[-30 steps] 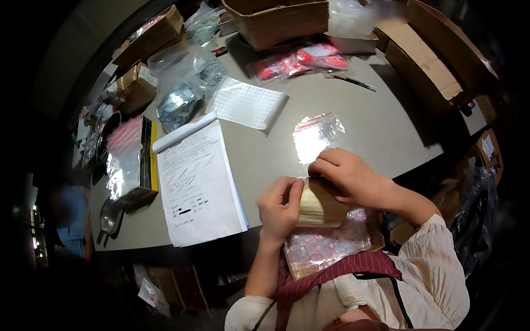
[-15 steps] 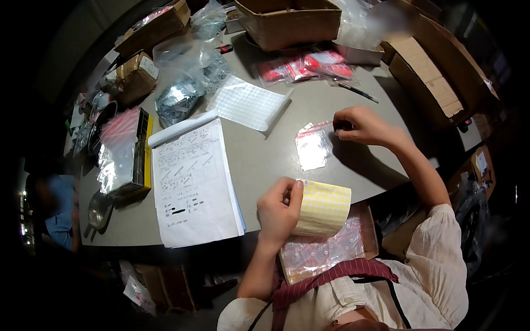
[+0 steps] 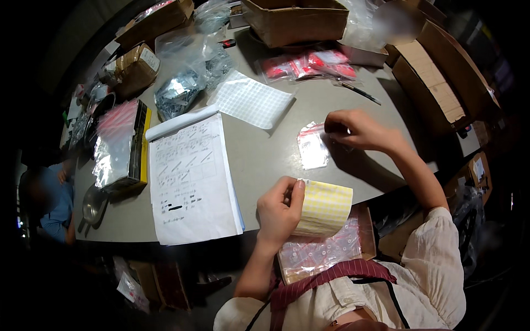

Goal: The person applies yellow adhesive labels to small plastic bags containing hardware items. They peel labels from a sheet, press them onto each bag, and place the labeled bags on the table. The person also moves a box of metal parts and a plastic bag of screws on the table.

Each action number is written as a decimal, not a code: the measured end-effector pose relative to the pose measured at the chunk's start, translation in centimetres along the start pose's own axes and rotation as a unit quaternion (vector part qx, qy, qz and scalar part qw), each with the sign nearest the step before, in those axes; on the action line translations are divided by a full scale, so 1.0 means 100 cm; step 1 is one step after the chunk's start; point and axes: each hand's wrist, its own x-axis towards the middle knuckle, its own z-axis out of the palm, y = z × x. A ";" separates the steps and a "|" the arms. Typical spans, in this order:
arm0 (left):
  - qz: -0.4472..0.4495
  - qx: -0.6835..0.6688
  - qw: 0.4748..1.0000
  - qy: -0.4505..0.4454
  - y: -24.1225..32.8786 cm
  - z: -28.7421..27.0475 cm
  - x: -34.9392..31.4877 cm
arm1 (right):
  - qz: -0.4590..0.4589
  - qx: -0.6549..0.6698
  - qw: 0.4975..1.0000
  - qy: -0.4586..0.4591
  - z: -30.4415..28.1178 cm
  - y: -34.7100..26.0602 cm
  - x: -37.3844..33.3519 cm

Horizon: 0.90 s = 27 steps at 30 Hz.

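Note:
My left hand (image 3: 280,208) pinches a curled sheet of small yellow round stickers (image 3: 324,207) by its upper left corner, thumb on top. Below the sheet sits a shallow open cardboard box (image 3: 366,231) filled with clear zip bags (image 3: 320,251) marked with small white circles. My right hand (image 3: 353,129) is bent over the table with its fingers curled in, at the upper right edge of a small pile of clear zip bags with red seals (image 3: 313,150). Glare covers much of that pile. What the right fingertips grip, if anything, is hidden.
A pad of handwritten sheets (image 3: 190,182) lies left of centre, beside a black-and-yellow box with zip bags (image 3: 118,143). A white sticker sheet (image 3: 251,99), red packets (image 3: 306,65), a pen (image 3: 361,94) and cardboard boxes (image 3: 295,25) lie farther back. Another person (image 3: 55,190) is at far left.
My right hand has shifted slightly left, over the edge of the zip bag pile. My left hand still holds the yellow sticker sheet. The whole view has shifted slightly.

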 end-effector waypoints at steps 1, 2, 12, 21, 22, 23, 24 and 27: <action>0.014 0.002 1.000 0.009 -0.001 0.000 0.000 | -0.011 -0.007 1.000 -0.004 0.006 -0.001 0.003; 0.017 0.003 1.000 0.010 -0.002 0.000 0.000 | -0.020 -0.056 0.998 0.024 0.014 -0.002 0.005; -0.044 -0.020 0.999 0.001 0.005 -0.006 -0.003 | 0.232 -0.171 0.957 0.022 -0.017 0.003 -0.011; -0.033 -0.253 0.966 0.039 -0.016 -0.010 -0.006 | 0.031 -0.026 0.996 0.080 0.046 0.009 -0.122; -0.029 -0.284 0.957 0.049 -0.017 -0.012 -0.006 | 0.025 0.006 0.997 0.079 0.051 -0.005 -0.133; -0.029 -0.316 0.947 0.049 -0.020 -0.015 -0.007 | 0.006 0.045 0.997 0.069 0.056 -0.017 -0.143; -0.026 -0.339 0.939 0.052 -0.020 -0.016 -0.008 | -0.014 0.083 0.995 0.059 0.061 -0.028 -0.150; -0.009 -0.403 0.914 0.052 -0.025 -0.017 -0.008 | -0.106 0.187 0.976 0.021 0.076 -0.048 -0.160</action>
